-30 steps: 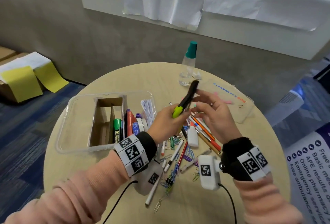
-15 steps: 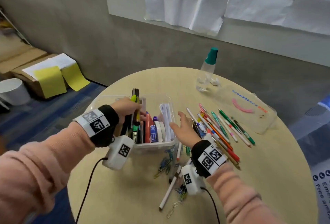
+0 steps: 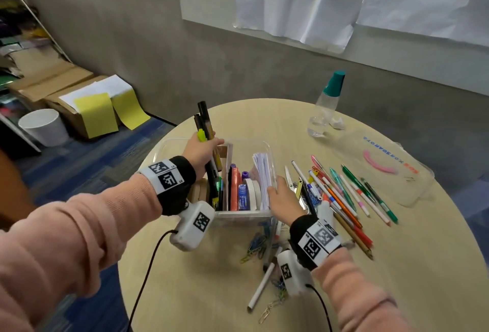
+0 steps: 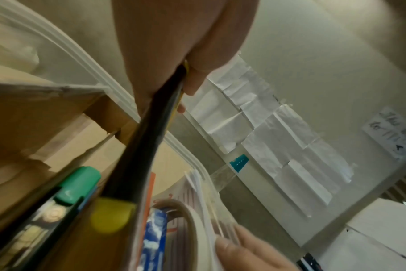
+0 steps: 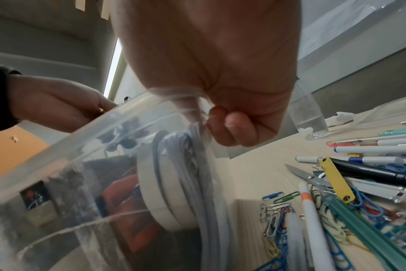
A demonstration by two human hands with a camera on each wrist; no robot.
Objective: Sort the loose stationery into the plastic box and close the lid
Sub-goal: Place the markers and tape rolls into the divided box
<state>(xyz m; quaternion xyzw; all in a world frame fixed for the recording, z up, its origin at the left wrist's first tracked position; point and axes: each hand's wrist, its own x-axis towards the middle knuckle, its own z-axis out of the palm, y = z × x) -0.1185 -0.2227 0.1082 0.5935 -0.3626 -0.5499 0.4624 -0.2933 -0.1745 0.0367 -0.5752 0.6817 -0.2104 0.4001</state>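
The clear plastic box [image 3: 162,144] stands at the table's left, holding a cardboard divider, markers, tape rolls [image 5: 160,176] and a paper stack [image 3: 262,172]. My left hand [image 3: 201,151] grips two black markers [image 3: 204,122] with yellow caps, upright, their lower ends down in the divider's slot beside a green-capped marker [image 4: 78,183]. The black markers [image 4: 139,146] fill the middle of the left wrist view. My right hand [image 3: 281,197] holds the box's right wall near the front corner, fingers [image 5: 230,126] curled over the rim. The clear lid [image 3: 412,194] lies at the right.
Several loose pens [image 3: 346,194] fan out right of the box, with scissors [image 5: 306,176] among them. Paper clips [image 3: 254,247] and a white pen [image 3: 260,288] lie near the front. A teal-capped bottle [image 3: 327,109] stands at the back. Boxes and a white bin [image 3: 42,126] sit on the floor at left.
My left hand carried the black markers from above the pile leftward into the box. My right hand left the markers and took hold of the box's right wall.
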